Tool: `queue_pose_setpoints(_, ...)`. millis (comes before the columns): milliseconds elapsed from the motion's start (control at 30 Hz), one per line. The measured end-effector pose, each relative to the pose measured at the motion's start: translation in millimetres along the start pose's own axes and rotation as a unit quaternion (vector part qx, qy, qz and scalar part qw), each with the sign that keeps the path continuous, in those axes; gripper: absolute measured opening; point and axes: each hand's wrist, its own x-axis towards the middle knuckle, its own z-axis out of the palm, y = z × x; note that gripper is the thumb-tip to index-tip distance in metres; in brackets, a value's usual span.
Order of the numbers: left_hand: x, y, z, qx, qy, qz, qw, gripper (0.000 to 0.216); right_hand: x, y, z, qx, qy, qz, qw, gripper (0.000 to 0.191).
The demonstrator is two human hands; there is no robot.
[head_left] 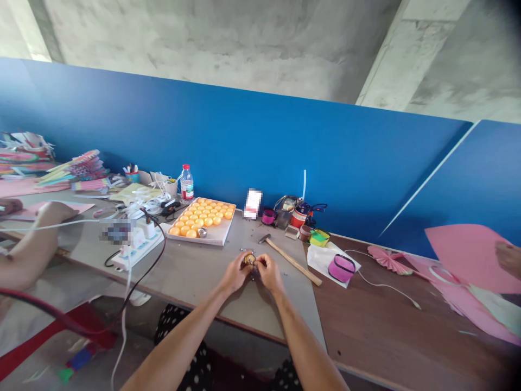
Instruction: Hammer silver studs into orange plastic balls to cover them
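My left hand (236, 273) and my right hand (268, 271) meet over the grey table top (195, 282). Between my fingertips is a small round gold-and-dark piece (249, 259), too small to name. My left fingers curl around its side, while my right thumb and fingers pinch at its right edge. Tiny dark bits lie on the table about my hands. Just beyond them rests a hammer (291, 260) with a wooden handle, its head toward the back. Up and to the left, a shallow white box (220, 237) holds several orange balls (199, 221) and one shiny silver ball (202, 232).
A white power strip (138, 250) with cables lies left of the box, near a bottle (186, 183). Along the blue partition (260, 146) stand a phone (253, 203) and small containers. A purple pouch (341, 268) sits at right. Other people's arms (36, 244) show at both sides.
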Motion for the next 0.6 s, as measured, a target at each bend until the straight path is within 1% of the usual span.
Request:
queue_pose_setpoints(133, 1.6, 0.5, 2.5, -0.127, -0.010, -0.055, 0.990, 0.045, -1.1, -6.9, -7.0, 0.028, 0.037, -0.027, 0.999, 0.015)
queue_pose_setpoints(200, 2.4, 2.5, 3.6, -0.166, -0.004, -0.081, 0.983, 0.049, -1.2, -6.3, -13.4, 0.031, 0.062, -0.036, 0.997, 0.018)
queue_pose_setpoints(300, 2.9, 5.9, 4.2, -0.180, 0.013, -0.092, 0.979, 0.049, -0.1, -0.3, -20.2, 0.048, 0.078, -0.030, 0.995, 0.021)
queue_pose_setpoints(500, 1.3, 11.5, 2.6, -0.168, 0.000, -0.078, 0.983, 0.049, 2.2, 9.9, -15.1, 0.100, 0.045, -0.011, 0.994, 0.027)
queue_pose_setpoints(533, 1.1, 12.2, 2.3, -0.167, 0.000, -0.076, 0.983, 0.049, 2.9, 10.5, -13.7, 0.119, 0.045, -0.003, 0.992, 0.028)
queue_pose_setpoints(600, 0.9, 13.5, 1.8, -0.166, 0.003, -0.074, 0.983, 0.048, 4.9, 11.1, -12.2, 0.192, 0.052, 0.020, 0.980, 0.031)
